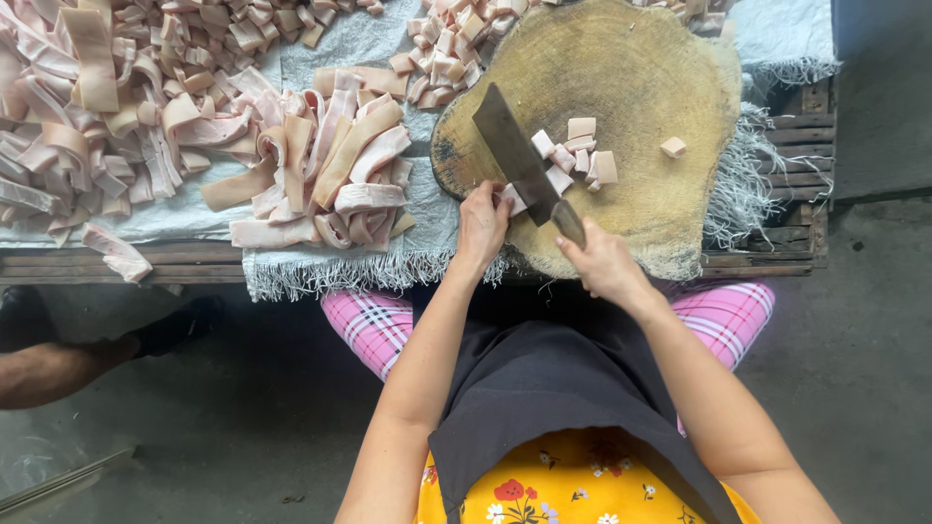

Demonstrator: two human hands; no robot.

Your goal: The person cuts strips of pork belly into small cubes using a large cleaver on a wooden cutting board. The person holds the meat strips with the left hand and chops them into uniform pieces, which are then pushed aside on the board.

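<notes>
A: On the low wooden table (194, 262), what takes up the most room?

B: A pale woven cloth (340, 267) with a frayed fringe, and on it, toward nine and ten o'clock, a wide heap of long pink meat strips (320, 165). At twelve o'clock lies a pile of small cut cubes (451, 44).

A: And the work itself?

B: A thick round chopping block (650, 87) sits at about one o'clock from the person. The cleaver (515, 155) lies slanted across the block's seven o'clock edge, blade pointing to eleven o'clock.

A: Who holds it?

B: The right hand (604, 262) is clamped around the cleaver's handle at the block's near rim. The left hand (482, 225) has its fingers closed down on a strip of meat (512, 197) just beside the blade, at the blade's eight o'clock.

A: Anything smaller?

B: A few cut pieces (581, 155) rest just at three o'clock of the blade, and one lone cube (673, 147) sits apart, further toward three o'clock.
</notes>
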